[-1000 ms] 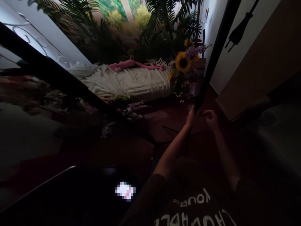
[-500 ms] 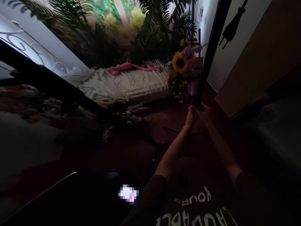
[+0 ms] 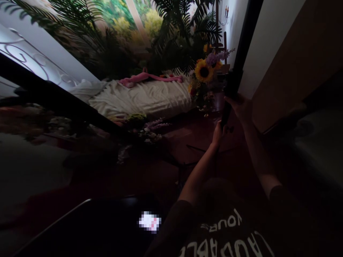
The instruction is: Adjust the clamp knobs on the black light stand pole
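Moved right hand (image 3: 242, 107) higher up the black stand pole (image 3: 247, 39), right of centre, wrapping it just beneath a dark collar (image 3: 230, 84); kept left hand (image 3: 218, 133) wrapped lower down. Could perhaps drop abruptly if loosened at that collar. Mind the sunflower (image 3: 204, 70) just left, above centre, and a second dark pole (image 3: 77, 107) slanting across frame left.

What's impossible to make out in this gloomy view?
Head view, now:
- Dark pole: top cut off by the upper edge.
- Left hand, right hand: shadow obscures exact finger placement.
- Pale patch: pixelation hides its content.
- Shirt lettering: partly cut by the bottom edge.
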Demonstrator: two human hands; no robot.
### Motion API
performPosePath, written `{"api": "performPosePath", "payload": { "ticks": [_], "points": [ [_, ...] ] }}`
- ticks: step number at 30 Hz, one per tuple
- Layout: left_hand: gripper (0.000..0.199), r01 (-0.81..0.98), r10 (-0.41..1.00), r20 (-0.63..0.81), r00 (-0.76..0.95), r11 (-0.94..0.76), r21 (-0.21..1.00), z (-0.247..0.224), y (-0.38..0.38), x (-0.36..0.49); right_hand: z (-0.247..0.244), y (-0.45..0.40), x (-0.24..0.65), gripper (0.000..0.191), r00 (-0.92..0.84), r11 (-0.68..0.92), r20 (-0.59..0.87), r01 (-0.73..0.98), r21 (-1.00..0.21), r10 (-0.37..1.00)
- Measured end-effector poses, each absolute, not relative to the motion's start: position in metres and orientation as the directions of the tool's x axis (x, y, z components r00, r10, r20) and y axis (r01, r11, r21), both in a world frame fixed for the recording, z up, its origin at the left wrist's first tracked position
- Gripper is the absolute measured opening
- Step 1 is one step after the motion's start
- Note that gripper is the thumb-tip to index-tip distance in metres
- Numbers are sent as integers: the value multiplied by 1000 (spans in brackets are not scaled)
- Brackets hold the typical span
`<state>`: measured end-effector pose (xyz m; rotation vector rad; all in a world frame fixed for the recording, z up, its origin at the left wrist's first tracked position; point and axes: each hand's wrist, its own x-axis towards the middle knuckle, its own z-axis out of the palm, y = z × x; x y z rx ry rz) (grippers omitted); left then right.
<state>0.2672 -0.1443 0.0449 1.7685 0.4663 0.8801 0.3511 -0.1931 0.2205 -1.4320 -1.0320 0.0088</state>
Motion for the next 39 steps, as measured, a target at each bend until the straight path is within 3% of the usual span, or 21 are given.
{"api": "performPosePath", "payload": {
  "ticks": [9, 17, 24, 39],
  "points": [
    [36, -114, 682, 399, 613, -423, 899, 50, -146, 263, 217, -204, 344, 42, 642, 171, 528, 534, -828, 556],
    [38, -114, 679, 381, 627, -404, 908, 54, -148, 260, 147, -264, 331, 24, 725, -18, 388, 483, -876, 569],
    [39, -109, 677, 414, 608, -446, 888, 46, -144, 265, 98, -288, 311, 33, 686, -104, 391, 561, -821, 614],
    [37, -121, 670, 405, 622, -429, 895, 46, -144, 263, 93, -272, 304, 39, 819, -180, 364, 480, -859, 444]
  ]
}}
